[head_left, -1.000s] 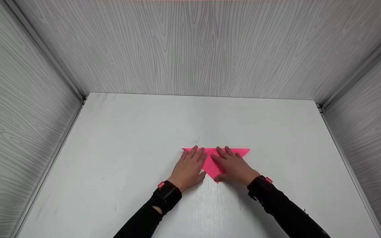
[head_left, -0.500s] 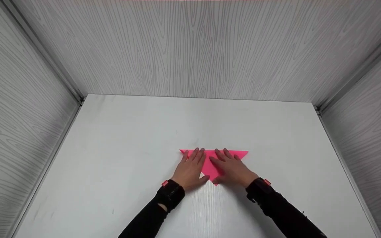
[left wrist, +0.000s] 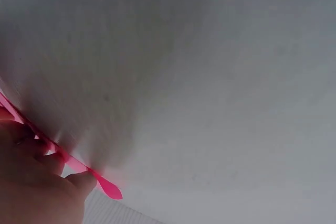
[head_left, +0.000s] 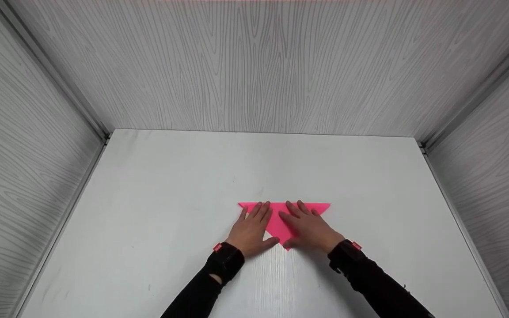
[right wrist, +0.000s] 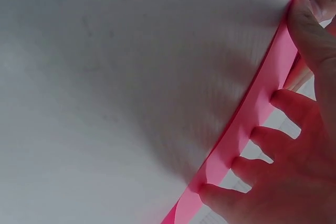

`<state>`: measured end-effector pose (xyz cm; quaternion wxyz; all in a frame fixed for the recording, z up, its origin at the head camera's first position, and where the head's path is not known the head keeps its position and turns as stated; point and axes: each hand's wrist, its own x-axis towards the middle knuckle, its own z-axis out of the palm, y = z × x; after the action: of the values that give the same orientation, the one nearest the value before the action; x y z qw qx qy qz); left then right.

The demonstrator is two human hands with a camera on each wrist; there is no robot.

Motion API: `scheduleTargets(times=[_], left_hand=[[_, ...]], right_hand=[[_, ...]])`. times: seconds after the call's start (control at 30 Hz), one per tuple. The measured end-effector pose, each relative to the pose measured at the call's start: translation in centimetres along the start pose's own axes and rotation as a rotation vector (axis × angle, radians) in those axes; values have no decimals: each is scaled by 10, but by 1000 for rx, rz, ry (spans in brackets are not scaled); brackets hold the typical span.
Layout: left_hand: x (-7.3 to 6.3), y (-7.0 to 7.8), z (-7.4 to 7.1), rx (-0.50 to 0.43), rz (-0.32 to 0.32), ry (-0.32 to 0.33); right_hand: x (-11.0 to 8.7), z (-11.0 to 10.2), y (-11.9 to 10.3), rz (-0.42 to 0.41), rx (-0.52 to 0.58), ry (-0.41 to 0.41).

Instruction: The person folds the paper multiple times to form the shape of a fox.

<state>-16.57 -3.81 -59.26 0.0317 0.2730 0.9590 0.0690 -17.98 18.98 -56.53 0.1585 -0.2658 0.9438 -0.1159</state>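
A pink sheet of paper (head_left: pixel 276 225), folded into a triangle, lies on the white table with its long edge away from me and one point toward me. My left hand (head_left: pixel 250 232) rests flat over its left part, fingers extended toward the long edge. On the right side my right hand (head_left: pixel 312 227) presses down with spread fingers, its thumb near the front point. In the right wrist view the fingertips of the right hand (right wrist: pixel 283 150) touch the paper (right wrist: pixel 247 114). The left wrist view shows the left hand (left wrist: pixel 42 187) along the paper's edge, the corner sticking out past a finger.
The white tabletop (head_left: pixel 170 185) surrounds the paper. Grey wood-grain panels stand at the back (head_left: pixel 254 66), the left (head_left: pixel 20 168) and the right (head_left: pixel 497 168). A black band (head_left: pixel 226 263) wraps the left wrist and another band (head_left: pixel 346 255) the right.
The left thumb has spread out toward the paper's front point. Both hands stay on the paper, which sits slightly lower in the view, as does the whole table.
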Motion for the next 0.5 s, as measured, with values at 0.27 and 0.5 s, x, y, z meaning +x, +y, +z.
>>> scheduleTargets(times=[0.27,0.5], left_hand=[[3,-8,2,-43,-4,-19],[-5,-22,-1,-45,-57,-2]], right_hand=[[-1,0,1,-17,2,5],[-1,-1,1,4,11,-1]])
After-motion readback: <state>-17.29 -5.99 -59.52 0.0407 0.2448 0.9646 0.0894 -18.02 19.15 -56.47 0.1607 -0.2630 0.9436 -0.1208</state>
